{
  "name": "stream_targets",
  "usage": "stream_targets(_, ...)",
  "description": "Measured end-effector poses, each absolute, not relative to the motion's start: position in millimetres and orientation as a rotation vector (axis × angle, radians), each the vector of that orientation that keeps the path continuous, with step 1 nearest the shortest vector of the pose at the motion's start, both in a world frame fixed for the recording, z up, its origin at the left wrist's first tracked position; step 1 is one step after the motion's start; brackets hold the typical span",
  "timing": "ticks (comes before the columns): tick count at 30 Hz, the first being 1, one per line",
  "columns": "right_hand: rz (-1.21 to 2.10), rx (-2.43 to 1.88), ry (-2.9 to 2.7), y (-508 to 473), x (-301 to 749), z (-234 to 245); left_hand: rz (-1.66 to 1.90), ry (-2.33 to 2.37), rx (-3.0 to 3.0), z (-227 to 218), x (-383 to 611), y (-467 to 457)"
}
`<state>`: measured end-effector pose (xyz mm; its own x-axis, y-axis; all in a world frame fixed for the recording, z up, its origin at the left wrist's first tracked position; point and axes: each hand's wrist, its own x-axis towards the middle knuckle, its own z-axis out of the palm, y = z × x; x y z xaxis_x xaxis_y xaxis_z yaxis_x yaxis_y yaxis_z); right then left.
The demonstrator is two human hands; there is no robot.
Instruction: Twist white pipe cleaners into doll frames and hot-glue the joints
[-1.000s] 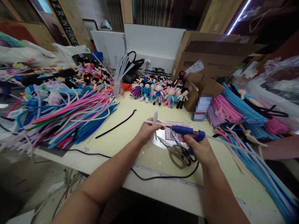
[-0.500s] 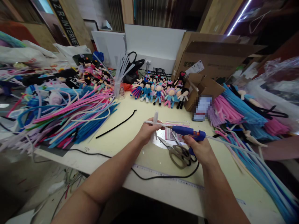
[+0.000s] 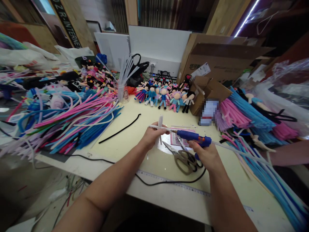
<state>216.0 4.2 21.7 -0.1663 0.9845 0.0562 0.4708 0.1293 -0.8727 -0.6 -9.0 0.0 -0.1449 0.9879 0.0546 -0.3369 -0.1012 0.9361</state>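
Observation:
Between the fingers of my left hand is a white pipe cleaner piece, crossed like a small plus, with one arm upright and one lying sideways. My right hand is wrapped round the handle of a blue hot glue gun. Its nozzle points left and meets, or almost meets, the white piece by my left fingertips; whether glue is coming out is too small to see. A long pale stick runs out behind the gun. Below the gun lie scissors with grey-brown handles, partly over a pink printed card.
A black pipe cleaner lies left of my hands. Coloured pipe cleaners are heaped at the left, with more bundles at the right. Small dolls stand at the back beside cardboard boxes. The black cord loops along the front.
The glue gun and my right hand have shifted very slightly left. My left hand keeps its hold on the white piece almost unmoved.

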Motion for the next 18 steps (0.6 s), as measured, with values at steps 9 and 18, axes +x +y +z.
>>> stream_targets(9, 0.928, -1.409, -1.706, 1.5, 216.4, 23.5, 1.52, 0.994, 0.911, 0.3, -2.1, -9.3)
stream_targets(18, 0.957, -1.347, -1.747, 3.1, 216.5, 21.3, 1.514, 0.98, 0.905, 0.2, -1.8, -8.8)
